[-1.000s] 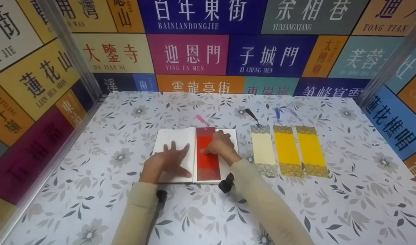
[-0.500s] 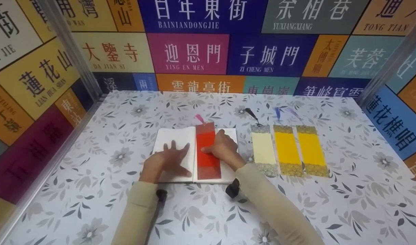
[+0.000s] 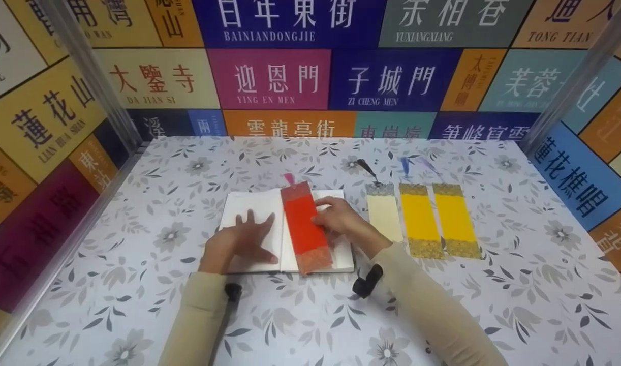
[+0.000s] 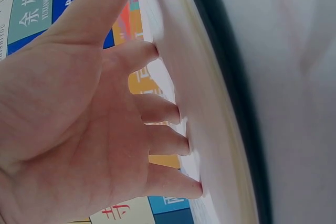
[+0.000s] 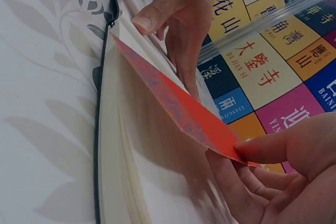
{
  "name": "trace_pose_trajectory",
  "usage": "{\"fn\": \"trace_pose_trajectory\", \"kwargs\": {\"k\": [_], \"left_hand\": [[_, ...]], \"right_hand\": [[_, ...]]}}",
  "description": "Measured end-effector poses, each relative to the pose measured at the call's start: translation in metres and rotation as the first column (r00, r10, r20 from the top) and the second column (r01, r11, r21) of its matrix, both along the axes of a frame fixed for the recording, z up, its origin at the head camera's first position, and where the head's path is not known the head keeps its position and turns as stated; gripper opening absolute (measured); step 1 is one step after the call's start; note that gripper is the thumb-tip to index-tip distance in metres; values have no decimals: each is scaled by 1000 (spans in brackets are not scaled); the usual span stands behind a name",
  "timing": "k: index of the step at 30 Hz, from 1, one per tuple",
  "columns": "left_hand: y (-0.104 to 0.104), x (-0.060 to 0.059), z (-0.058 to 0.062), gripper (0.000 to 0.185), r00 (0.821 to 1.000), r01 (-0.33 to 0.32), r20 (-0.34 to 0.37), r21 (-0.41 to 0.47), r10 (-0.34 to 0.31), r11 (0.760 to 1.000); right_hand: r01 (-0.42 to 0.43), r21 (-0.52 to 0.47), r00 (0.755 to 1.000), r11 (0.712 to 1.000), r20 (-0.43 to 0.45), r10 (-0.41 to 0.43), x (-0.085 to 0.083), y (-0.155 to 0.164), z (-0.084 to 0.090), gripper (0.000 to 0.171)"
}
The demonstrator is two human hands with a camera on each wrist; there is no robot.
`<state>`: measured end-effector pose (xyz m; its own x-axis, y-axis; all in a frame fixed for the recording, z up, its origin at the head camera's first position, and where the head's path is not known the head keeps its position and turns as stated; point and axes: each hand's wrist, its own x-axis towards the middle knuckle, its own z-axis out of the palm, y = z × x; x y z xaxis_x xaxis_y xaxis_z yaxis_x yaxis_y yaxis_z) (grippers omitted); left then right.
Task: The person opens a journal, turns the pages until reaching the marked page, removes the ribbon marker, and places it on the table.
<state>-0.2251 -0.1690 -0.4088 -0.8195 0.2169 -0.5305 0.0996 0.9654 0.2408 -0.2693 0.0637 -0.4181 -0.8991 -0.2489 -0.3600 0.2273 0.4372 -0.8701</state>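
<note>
An open book [image 3: 249, 203] with blank-looking white pages lies on the table. My left hand [image 3: 242, 239] presses its spread fingers on the left page; the left wrist view shows the fingertips [image 4: 193, 189] touching the paper. Between thumb and fingers, my right hand [image 3: 336, 216] pinches the right edge of a red bookmark [image 3: 305, 223] with a pink tassel [image 3: 288, 179]. The bookmark is tilted over the right page. In the right wrist view, the edge of the bookmark [image 5: 205, 119] near my right hand [image 5: 283, 166] is raised off the page.
Right of the book lie a cream bookmark [image 3: 384, 216] with a dark tassel and two yellow bookmarks [image 3: 418, 216] with bluish and purple tassels. The flower-patterned tablecloth [image 3: 300, 315] surrounds them. Panels with printed Chinese characters [image 3: 270, 79] stand behind and at both sides.
My right hand has lifted the red bookmark's right edge and turned it, so it now slants, its lower end to the right. My left hand stays on the left page. The view shifts slightly.
</note>
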Motion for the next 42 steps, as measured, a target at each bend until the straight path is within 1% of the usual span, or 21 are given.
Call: {"fn": "trace_pose_trajectory", "kwargs": {"k": [4, 6, 9, 10, 13, 17, 19, 23, 25, 28, 31, 34, 38, 42], "left_hand": [[-4, 2, 0, 103, 1000, 16, -18, 14, -15, 1000], [-5, 3, 0, 102, 999, 35, -35, 13, -35, 999], [-6, 4, 1, 102, 998, 42, -45, 10, -41, 999], [-6, 4, 1, 101, 998, 41, -44, 6, -41, 999], [-6, 4, 1, 102, 999, 29, -40, -1, -29, 1000], [-5, 4, -1, 103, 999, 29, -38, -17, -29, 999], [-5, 3, -2, 104, 999, 31, -41, -19, -32, 999], [-4, 3, -4, 104, 999, 28, -37, -24, -29, 999], [-4, 2, -3, 104, 999, 26, -35, -27, -27, 999], [-4, 1, -1, 103, 998, 41, -43, -31, -43, 999], [-4, 0, 0, 103, 997, 56, -48, -29, -57, 998], [-5, 0, -2, 103, 997, 61, -44, -29, -62, 998], [-5, 0, -4, 104, 997, 64, -46, -20, -65, 998], [-4, 0, -6, 105, 996, 71, -51, -5, -71, 997]], "right_hand": [[25, -74, 1000, 997, 5, -24, 5, 8, 2, 50], [36, -119, 999, 992, 15, -35, 7, 12, 3, 51], [53, -164, 998, 985, 32, -49, 11, 21, 6, 51], [55, -171, 998, 984, 24, -52, 12, 25, 7, 51], [53, -151, 999, 987, 1, -53, 12, 38, 12, 52], [48, -94, 999, 994, 4, -48, 11, 59, 24, 54], [52, -71, 999, 996, 4, -52, 9, 71, 29, 55], [50, -37, 998, 998, -29, -51, 1, 99, 42, 58], [53, -25, 998, 998, -41, -54, -2, 115, 49, 59], [62, 5, 996, 998, -57, -62, -8, 138, 60, 61], [97, 35, 994, 995, -57, -95, -14, 158, 69, 62], [142, 60, 989, 988, -45, -140, -22, 175, 75, 65], [213, 76, 976, 974, -49, -210, -33, 198, 80, 67], [278, 84, 960, 957, -67, -273, -45, 223, 83, 64]]}}
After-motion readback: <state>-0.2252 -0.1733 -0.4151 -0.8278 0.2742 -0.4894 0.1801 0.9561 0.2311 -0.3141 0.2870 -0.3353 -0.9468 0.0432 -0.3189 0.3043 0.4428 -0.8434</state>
